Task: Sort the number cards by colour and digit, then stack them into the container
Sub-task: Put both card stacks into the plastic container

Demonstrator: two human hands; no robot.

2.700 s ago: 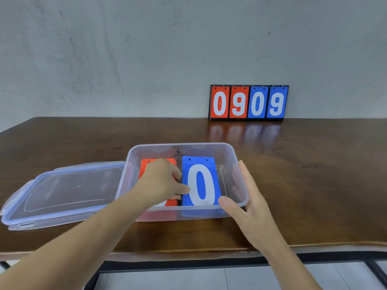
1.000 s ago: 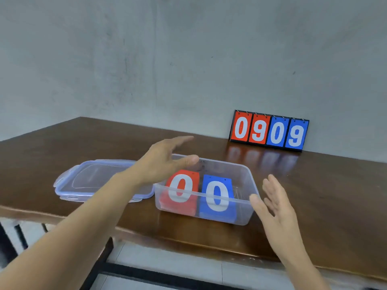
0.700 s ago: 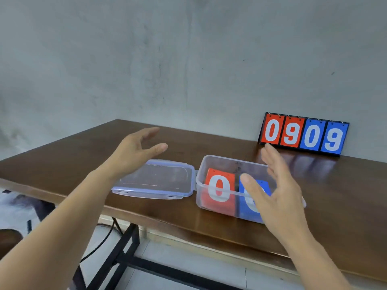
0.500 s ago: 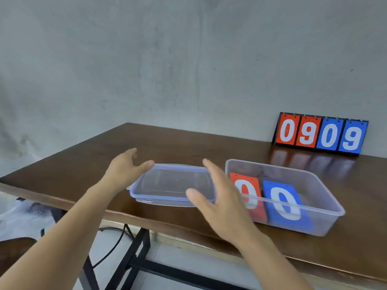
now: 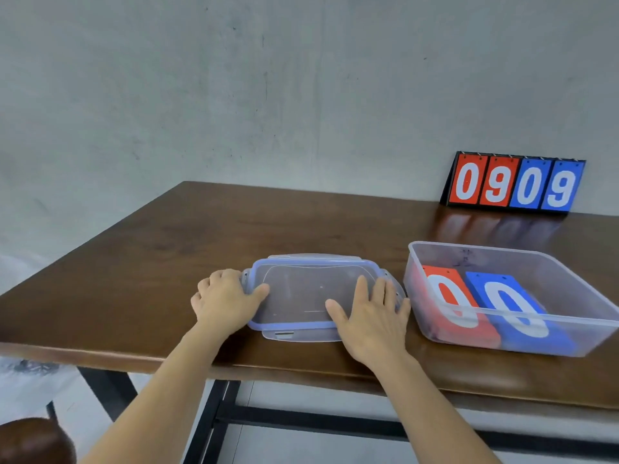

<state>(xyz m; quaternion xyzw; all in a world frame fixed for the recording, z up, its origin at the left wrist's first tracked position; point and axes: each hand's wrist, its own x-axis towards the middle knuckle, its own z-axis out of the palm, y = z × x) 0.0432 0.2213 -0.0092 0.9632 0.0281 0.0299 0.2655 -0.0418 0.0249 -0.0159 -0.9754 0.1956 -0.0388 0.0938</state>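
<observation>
The red card [image 5: 439, 272] and blue card [image 5: 485, 279], both showing 0, lie side by side in the container [image 5: 502, 251], with their long axes pointing toward the wall. The container's right corner is cut off. The left hand [image 5: 226, 301] grips the left end of the lid [image 5: 301, 296] on the tabletop [image 5: 234, 229]. The right hand [image 5: 375, 321] lies flat and spread on its right end.

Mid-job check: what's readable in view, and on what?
"0909" on the scoreboard, two red digits then two blue.
"0" on the red card in the container.
"0" on the blue card beside it.
Dark mark on the container's back wall: too blurred to read.
Nothing legible on the lid.
</observation>
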